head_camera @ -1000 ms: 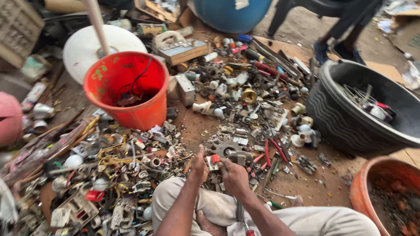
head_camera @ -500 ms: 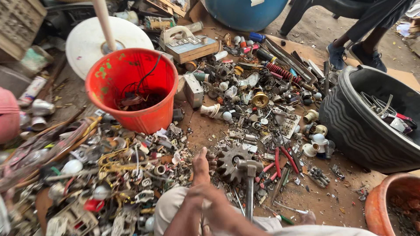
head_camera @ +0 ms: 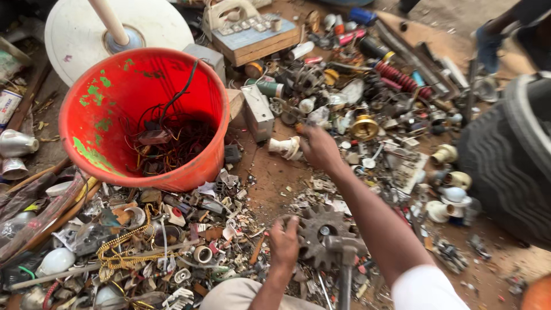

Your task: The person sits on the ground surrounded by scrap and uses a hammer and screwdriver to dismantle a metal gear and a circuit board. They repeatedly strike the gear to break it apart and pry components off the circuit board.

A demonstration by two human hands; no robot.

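My right hand (head_camera: 319,150) is stretched forward over the dirt, and its fingers close on the end of a white lamp socket (head_camera: 284,147) lying beside a grey metal box (head_camera: 256,112). My left hand (head_camera: 284,243) stays low near my knee, fingers curled on the left rim of a rusty toothed gear (head_camera: 322,231) that sits on a grey metal shaft (head_camera: 346,270). An orange plastic bucket (head_camera: 109,97) with tangled wires in its bottom stands to the left of both hands.
Scrap metal, springs, sockets and cables cover the ground all around. A white round fan base (head_camera: 74,34) lies behind the bucket, with a wooden block (head_camera: 258,46) to its right. A black tyre tub (head_camera: 511,166) stands at the right, and another person's foot (head_camera: 488,43) is at the top right.
My right hand has left the gear and reached forward to the white socket. The view has tilted down and closer to the bucket. My left hand stays by the gear.
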